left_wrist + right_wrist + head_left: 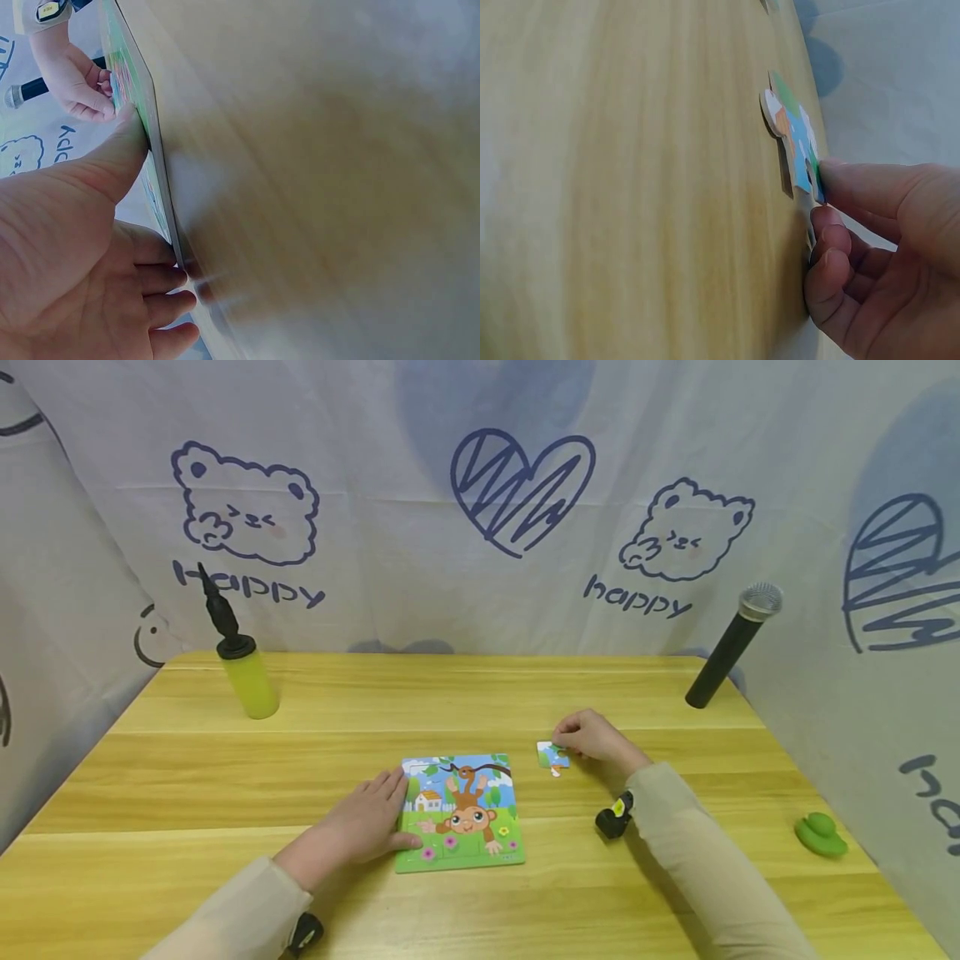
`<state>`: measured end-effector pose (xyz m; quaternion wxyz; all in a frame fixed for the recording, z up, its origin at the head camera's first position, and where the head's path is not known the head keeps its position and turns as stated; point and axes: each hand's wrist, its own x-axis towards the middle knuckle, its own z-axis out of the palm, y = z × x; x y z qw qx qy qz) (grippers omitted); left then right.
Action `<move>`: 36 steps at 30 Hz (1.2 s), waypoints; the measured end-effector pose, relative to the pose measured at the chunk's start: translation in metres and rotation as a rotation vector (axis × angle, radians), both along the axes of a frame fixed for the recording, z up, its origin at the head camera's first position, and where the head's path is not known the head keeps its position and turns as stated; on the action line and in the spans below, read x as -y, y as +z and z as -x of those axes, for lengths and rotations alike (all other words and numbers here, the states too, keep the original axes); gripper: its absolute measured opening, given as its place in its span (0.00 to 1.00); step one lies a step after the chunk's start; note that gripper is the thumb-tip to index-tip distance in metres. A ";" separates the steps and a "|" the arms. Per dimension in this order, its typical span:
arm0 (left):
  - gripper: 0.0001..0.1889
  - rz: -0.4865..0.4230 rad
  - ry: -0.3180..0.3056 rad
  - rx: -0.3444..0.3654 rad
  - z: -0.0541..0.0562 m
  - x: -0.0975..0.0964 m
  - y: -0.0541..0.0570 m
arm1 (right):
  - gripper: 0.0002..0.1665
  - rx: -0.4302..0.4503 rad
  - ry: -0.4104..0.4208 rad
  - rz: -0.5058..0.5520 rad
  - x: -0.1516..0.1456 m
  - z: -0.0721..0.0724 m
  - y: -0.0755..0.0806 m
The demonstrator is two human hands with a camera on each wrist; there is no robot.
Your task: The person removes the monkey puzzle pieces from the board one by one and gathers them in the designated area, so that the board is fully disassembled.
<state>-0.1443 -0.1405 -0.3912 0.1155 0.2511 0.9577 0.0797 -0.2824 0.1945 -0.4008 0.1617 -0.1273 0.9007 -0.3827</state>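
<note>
A square jigsaw puzzle with a hanging monkey, a house and flowers lies on the table. My left hand rests at its left side, the thumb on the picture and the fairly straight fingers along the edge. In the left wrist view, the left thumb lies over the puzzle's rim. To the right of the puzzle, my right hand pinches a small jigsaw piece of blue, green and white. Close up in the right wrist view, the thumb is at the piece's end and the other fingers curl beneath.
A yellow hand pump with a black top stands at the back left of the wooden table. The microphone stands upright at the back right. A small green toy lies near the right edge. Behind hangs a printed white cloth.
</note>
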 end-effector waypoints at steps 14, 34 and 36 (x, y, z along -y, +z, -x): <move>0.45 0.001 0.020 0.012 -0.002 -0.002 0.002 | 0.08 -0.003 -0.031 -0.006 0.001 -0.002 -0.002; 0.44 -0.002 0.020 0.009 -0.001 -0.002 0.003 | 0.08 -0.176 0.176 0.021 0.057 -0.020 0.018; 0.45 0.000 0.019 0.005 -0.002 -0.002 0.003 | 0.08 -0.179 0.206 0.033 0.064 -0.023 0.018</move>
